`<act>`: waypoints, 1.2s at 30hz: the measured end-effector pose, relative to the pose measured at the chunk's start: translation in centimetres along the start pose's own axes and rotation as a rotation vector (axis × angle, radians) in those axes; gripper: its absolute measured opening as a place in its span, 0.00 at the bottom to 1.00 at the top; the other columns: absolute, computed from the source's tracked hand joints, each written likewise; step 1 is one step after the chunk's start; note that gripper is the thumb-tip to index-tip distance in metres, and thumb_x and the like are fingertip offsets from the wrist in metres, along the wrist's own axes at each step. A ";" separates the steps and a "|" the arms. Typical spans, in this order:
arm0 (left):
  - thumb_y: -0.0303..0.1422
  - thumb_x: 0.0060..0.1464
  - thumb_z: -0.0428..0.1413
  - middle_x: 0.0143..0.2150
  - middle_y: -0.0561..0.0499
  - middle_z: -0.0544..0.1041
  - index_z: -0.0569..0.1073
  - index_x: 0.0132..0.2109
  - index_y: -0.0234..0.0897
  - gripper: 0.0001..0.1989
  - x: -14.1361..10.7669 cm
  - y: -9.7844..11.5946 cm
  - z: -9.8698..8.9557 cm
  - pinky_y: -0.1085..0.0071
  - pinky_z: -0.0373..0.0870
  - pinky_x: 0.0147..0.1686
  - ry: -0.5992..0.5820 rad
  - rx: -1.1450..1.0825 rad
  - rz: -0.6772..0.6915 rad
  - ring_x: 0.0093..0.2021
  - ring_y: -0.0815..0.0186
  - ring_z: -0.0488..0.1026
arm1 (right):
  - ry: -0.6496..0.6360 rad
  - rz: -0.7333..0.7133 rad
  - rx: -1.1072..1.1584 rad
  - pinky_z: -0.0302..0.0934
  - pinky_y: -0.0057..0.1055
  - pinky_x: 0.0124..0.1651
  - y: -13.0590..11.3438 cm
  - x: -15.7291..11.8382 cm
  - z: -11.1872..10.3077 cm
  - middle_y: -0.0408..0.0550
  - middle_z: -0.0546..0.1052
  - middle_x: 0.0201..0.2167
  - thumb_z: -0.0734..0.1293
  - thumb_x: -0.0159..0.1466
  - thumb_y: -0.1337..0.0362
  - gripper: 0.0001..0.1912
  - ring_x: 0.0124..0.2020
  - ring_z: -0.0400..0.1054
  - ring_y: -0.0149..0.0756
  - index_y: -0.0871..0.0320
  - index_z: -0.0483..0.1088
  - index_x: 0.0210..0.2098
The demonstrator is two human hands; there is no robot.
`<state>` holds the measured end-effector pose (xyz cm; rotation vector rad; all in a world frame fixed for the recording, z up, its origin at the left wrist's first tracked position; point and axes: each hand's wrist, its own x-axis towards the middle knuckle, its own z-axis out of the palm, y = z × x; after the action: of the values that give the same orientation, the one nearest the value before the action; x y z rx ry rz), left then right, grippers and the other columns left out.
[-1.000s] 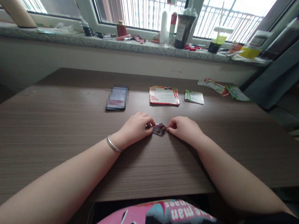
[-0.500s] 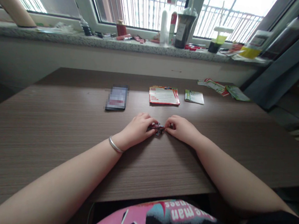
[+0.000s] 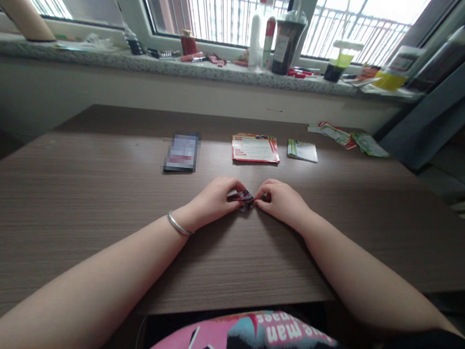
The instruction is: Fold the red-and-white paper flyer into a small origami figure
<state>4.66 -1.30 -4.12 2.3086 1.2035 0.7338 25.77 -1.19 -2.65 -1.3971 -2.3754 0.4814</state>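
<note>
My left hand (image 3: 222, 196), with a silver bangle at its wrist, is closed on a small folded piece of printed paper (image 3: 245, 202) in dark red and grey. The thumb and fingers pinch its left side, low over the table. At the paper's right corner, my right hand (image 3: 276, 199) pinches the edge between thumb and forefinger. Parts of the paper are hidden by the fingers, so its full shape does not show.
Beyond my hands lie a stack of red-edged printed sheets (image 3: 255, 149) and a smaller green-and-white stack (image 3: 302, 151). To the left is a blurred phone-like device (image 3: 182, 152). Loose leaflets (image 3: 337, 135) lie at the table's far right. Cups and bottles line the windowsill (image 3: 225, 74).
Both hands have shifted very slightly left with the paper. The paper's angle between the fingers has changed a little, and more of its printed face shows.
</note>
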 end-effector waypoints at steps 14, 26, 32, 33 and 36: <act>0.28 0.50 0.59 0.39 0.49 0.74 0.72 0.42 0.36 0.10 -0.2 0.1 0.0 0.67 0.69 0.40 0.032 0.076 0.032 0.39 0.63 0.72 | 0.061 -0.023 0.124 0.58 0.26 0.33 0.1 0.1 1.0 0.41 0.77 0.34 0.68 0.57 0.68 0.10 0.29 0.66 0.29 0.53 0.74 0.39; 0.38 0.53 0.58 0.50 0.44 0.73 0.76 0.49 0.40 0.16 -0.4 -0.6 0.2 0.56 0.64 0.55 0.000 0.279 -0.047 0.53 0.54 0.67 | 0.035 -0.036 -0.008 0.59 0.27 0.37 -0.4 0.0 0.8 0.44 0.75 0.35 0.67 0.59 0.66 0.05 0.31 0.66 0.30 0.55 0.77 0.34; 0.34 0.52 0.59 0.47 0.45 0.75 0.76 0.47 0.38 0.14 -0.2 -0.1 0.0 0.60 0.66 0.53 -0.006 0.248 0.012 0.50 0.57 0.70 | 0.011 -0.015 -0.074 0.58 0.27 0.38 -0.6 0.0 0.4 0.45 0.74 0.35 0.68 0.60 0.63 0.03 0.35 0.67 0.33 0.55 0.75 0.32; 0.34 0.53 0.58 0.47 0.46 0.76 0.76 0.46 0.39 0.13 -0.3 0.1 -0.1 0.57 0.64 0.54 -0.005 0.265 0.013 0.49 0.57 0.71 | 0.008 -0.011 -0.078 0.57 0.27 0.38 -0.6 0.0 0.4 0.45 0.74 0.35 0.68 0.60 0.63 0.03 0.35 0.67 0.33 0.55 0.75 0.31; 0.34 0.55 0.57 0.45 0.48 0.79 0.77 0.44 0.40 0.10 -0.4 0.7 -0.3 0.47 0.55 0.60 0.005 0.337 0.004 0.48 0.56 0.73 | 0.003 -0.007 -0.086 0.56 0.27 0.37 -0.5 0.0 0.4 0.44 0.74 0.34 0.68 0.60 0.64 0.03 0.34 0.67 0.33 0.55 0.74 0.31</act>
<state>4.75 -1.99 -3.59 2.5784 1.4164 0.5734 25.18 -1.46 -2.71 -1.4245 -2.4246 0.3792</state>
